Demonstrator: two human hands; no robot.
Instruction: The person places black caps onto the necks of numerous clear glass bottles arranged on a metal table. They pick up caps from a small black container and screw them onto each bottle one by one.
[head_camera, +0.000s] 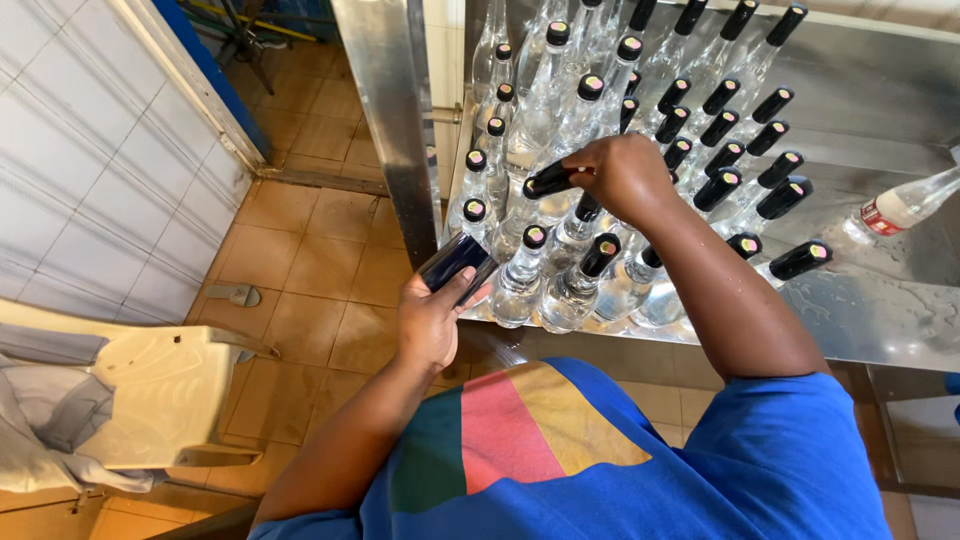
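Capping sleeves onto wet glass bottles, one neck at a time

Standing beside the steel table (880, 310), I see the right hand (625, 175) over the middle of the bottle cluster (560, 200), fingers pinched shut around one black cap sleeve (550, 180), held sideways just above a neck. The left hand (432, 318) sits at the near-left corner of that cluster, fingers curled closed around a small stack of black sleeves (455, 262). My guess is the sleeves are light, thin and a bit squashy, so grip by the sides gently. The bottles look like clear glass, full, heavy, and slick with water, so better held by the neck. I count roughly thirty capped bottles standing, though the back rows blur together, plus one labelled bottle (900, 208) lying on its side well right of the cluster. One sleeve in the right hand; I can't count the stack.
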